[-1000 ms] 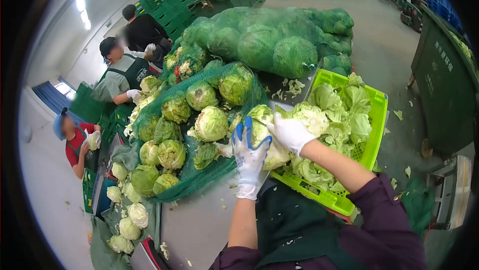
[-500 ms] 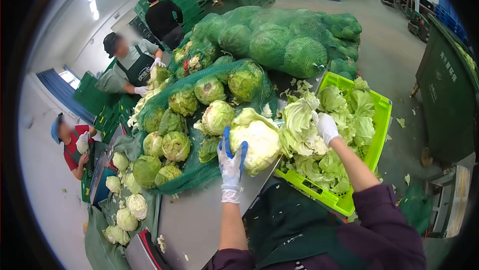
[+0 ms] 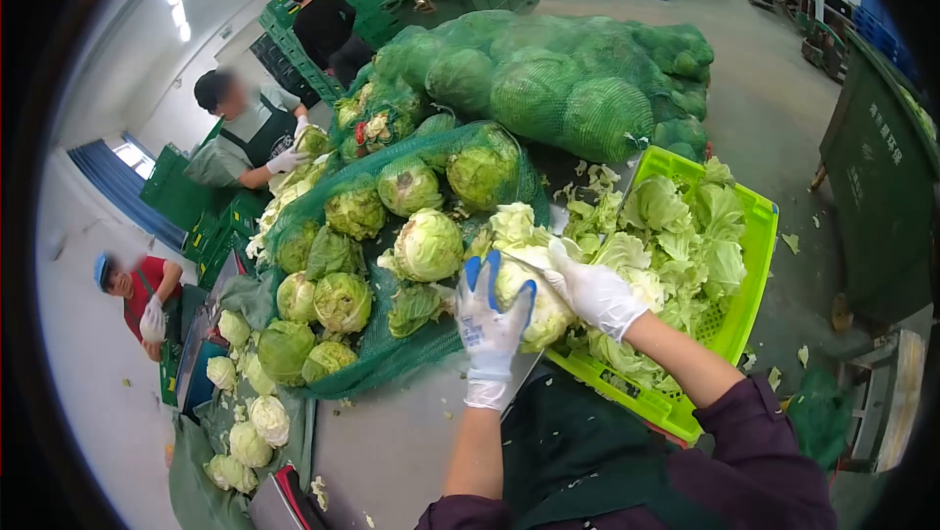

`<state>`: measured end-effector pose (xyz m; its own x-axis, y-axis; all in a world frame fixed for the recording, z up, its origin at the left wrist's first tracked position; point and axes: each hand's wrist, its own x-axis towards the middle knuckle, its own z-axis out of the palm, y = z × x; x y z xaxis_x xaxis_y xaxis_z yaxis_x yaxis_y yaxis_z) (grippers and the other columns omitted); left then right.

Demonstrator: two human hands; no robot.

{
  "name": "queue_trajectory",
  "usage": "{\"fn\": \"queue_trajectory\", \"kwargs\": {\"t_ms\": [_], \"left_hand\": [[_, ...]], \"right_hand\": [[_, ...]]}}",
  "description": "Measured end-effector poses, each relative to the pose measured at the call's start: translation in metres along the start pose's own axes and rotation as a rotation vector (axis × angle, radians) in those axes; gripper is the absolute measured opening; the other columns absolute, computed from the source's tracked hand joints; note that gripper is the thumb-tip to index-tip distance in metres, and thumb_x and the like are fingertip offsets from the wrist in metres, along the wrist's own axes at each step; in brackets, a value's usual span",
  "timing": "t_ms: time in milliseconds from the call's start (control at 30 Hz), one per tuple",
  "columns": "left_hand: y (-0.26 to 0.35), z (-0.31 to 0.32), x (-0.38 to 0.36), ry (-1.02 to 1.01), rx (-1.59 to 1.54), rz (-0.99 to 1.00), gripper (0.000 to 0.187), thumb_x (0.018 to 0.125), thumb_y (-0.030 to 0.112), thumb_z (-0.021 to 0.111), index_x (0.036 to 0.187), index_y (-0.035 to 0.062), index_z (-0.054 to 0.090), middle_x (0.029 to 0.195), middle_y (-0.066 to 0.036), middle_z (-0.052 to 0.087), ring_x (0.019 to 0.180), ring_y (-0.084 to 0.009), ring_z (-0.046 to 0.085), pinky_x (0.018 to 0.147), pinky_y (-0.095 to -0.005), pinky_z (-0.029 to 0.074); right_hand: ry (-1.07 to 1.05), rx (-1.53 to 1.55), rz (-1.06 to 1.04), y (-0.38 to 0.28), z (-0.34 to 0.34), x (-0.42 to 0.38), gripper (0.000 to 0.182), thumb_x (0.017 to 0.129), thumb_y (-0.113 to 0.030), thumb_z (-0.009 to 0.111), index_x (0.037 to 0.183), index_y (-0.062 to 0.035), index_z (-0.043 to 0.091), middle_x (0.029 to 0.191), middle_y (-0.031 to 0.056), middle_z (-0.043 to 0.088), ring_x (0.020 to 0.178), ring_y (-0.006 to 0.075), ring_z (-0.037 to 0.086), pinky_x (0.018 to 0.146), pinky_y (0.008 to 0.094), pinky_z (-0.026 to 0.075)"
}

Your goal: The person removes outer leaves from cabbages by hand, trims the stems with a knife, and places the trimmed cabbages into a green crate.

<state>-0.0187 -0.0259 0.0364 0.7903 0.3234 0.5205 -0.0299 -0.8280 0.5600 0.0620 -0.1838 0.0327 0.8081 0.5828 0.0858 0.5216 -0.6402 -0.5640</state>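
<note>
A pale, partly stripped cabbage [image 3: 541, 317] sits at the near edge of the metal table, beside the crate. My left hand [image 3: 493, 326], in a white glove with blue fingertips, holds it from the left with fingers spread along its side. Over the cabbage's upper right, my right hand [image 3: 599, 293] in a white glove closes on an outer leaf [image 3: 516, 227]. Its fingertips are partly hidden against the cabbage. Just left of my hands, another cabbage [image 3: 428, 245] rests on green netting.
A lime-green crate [image 3: 754, 266] of loose leaves stands at my right. Several cabbages lie in opened netting [image 3: 377, 364]; full net sacks [image 3: 548, 90] are piled behind. Trimmed cabbages [image 3: 269, 419] line the left side. Co-workers [image 3: 250, 129] stand beyond, and a large green bin [image 3: 876, 168] is far right.
My right hand has moved left from the leaves over the crate onto the cabbage. My left hand has shifted right around it, and the cabbage has turned.
</note>
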Motion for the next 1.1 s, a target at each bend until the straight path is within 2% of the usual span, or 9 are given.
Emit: {"fn": "queue_trajectory", "kwargs": {"t_ms": [200, 333, 433, 500, 567, 733, 800, 933, 1100], "left_hand": [[0.015, 0.011, 0.001, 0.017, 0.116, 0.011, 0.053, 0.076, 0.025, 0.074, 0.121, 0.0055, 0.056, 0.124, -0.024, 0.051, 0.116, -0.0386, 0.049, 0.097, -0.0456, 0.039], [0.016, 0.003, -0.011, 0.010, 0.133, 0.121, 0.050, 0.074, 0.020, 0.076, 0.117, 0.0033, 0.057, 0.122, -0.022, 0.053, 0.113, -0.0376, 0.050, 0.097, -0.0432, 0.040], [-0.006, -0.009, -0.005, 0.019, -0.129, -0.045, 0.049, 0.076, 0.014, 0.074, 0.120, 0.0011, 0.056, 0.119, -0.018, 0.054, 0.111, -0.0307, 0.053, 0.097, -0.0365, 0.041], [-0.025, -0.017, 0.003, -0.004, -0.182, -0.193, 0.053, 0.079, 0.020, 0.072, 0.127, 0.0076, 0.055, 0.118, -0.018, 0.054, 0.111, -0.0313, 0.052, 0.096, -0.0388, 0.042], [-0.041, -0.027, 0.008, -0.053, -0.170, -0.315, 0.053, 0.081, 0.028, 0.071, 0.129, 0.0149, 0.055, 0.117, -0.021, 0.052, 0.112, -0.0348, 0.051, 0.096, -0.0406, 0.042], [-0.031, -0.025, 0.001, -0.061, -0.073, -0.370, 0.053, 0.081, 0.035, 0.069, 0.128, 0.0138, 0.056, 0.118, -0.019, 0.053, 0.113, -0.0351, 0.049, 0.097, -0.0414, 0.040], [-0.029, -0.020, 0.002, 0.010, -0.049, -0.340, 0.045, 0.082, 0.022, 0.070, 0.124, 0.0078, 0.059, 0.117, -0.016, 0.052, 0.108, -0.0270, 0.052, 0.096, -0.0372, 0.040], [-0.040, -0.002, 0.002, 0.098, -0.561, -0.286, 0.041, 0.084, 0.012, 0.068, 0.119, -0.0036, 0.056, 0.123, -0.013, 0.053, 0.111, -0.0213, 0.051, 0.098, -0.0318, 0.039], [-0.050, 0.011, 0.000, 0.129, -0.512, -0.278, 0.035, 0.086, 0.010, 0.066, 0.118, -0.0026, 0.057, 0.123, -0.012, 0.053, 0.114, -0.0201, 0.049, 0.098, -0.0315, 0.039]], "right_hand": [[-0.101, -0.052, -0.012, 0.026, -0.010, 0.050, 0.048, 0.095, -0.041, 0.042, 0.117, 0.0000, 0.055, 0.083, 0.0240, 0.065, 0.074, 0.0406, 0.063, 0.069, 0.0472, 0.051], [-0.341, -0.175, 0.069, 0.080, -0.011, 0.096, 0.078, 0.093, -0.061, 0.027, 0.085, 0.0054, 0.067, 0.088, 0.0234, 0.066, 0.084, 0.0403, 0.063, 0.079, 0.0449, 0.048], [-0.267, -0.022, 0.131, 0.109, 0.004, 0.097, 0.077, 0.091, -0.063, 0.030, 0.089, 0.0046, 0.067, 0.086, 0.0239, 0.066, 0.084, 0.0408, 0.062, 0.079, 0.0447, 0.047], [-0.083, 0.448, 0.506, 0.086, -0.019, 0.068, 0.067, 0.094, -0.057, 0.032, 0.101, 0.0008, 0.066, 0.082, 0.0242, 0.065, 0.080, 0.0410, 0.062, 0.076, 0.0445, 0.048], [0.557, 0.312, 0.138, 0.103, 0.019, 0.043, 0.055, 0.097, -0.049, 0.036, 0.118, -0.0051, 0.060, 0.076, 0.0238, 0.064, 0.071, 0.0403, 0.062, 0.067, 0.0449, 0.049], [0.300, 0.263, 0.125, 0.020, 0.037, -0.036, 0.053, 0.098, -0.039, 0.042, 0.144, -0.0140, 0.032, 0.067, 0.0216, 0.060, 0.060, 0.0382, 0.060, 0.058, 0.0451, 0.048], [0.230, 0.289, 0.065, 0.003, 0.044, -0.043, 0.060, 0.098, -0.038, 0.041, 0.148, -0.0128, 0.020, 0.061, 0.0203, 0.059, 0.053, 0.0372, 0.058, 0.053, 0.0445, 0.047], [0.228, 0.237, 0.045, 0.000, 0.071, -0.036, 0.064, 0.097, -0.039, 0.043, 0.147, -0.0065, 0.019, 0.058, 0.0201, 0.058, 0.049, 0.0368, 0.057, 0.049, 0.0454, 0.048], [0.157, 0.257, 0.229, -0.004, 0.064, -0.014, 0.053, 0.098, -0.040, 0.038, 0.143, -0.0106, 0.034, 0.072, 0.0248, 0.062, 0.065, 0.0418, 0.060, 0.063, 0.0475, 0.048]]}}
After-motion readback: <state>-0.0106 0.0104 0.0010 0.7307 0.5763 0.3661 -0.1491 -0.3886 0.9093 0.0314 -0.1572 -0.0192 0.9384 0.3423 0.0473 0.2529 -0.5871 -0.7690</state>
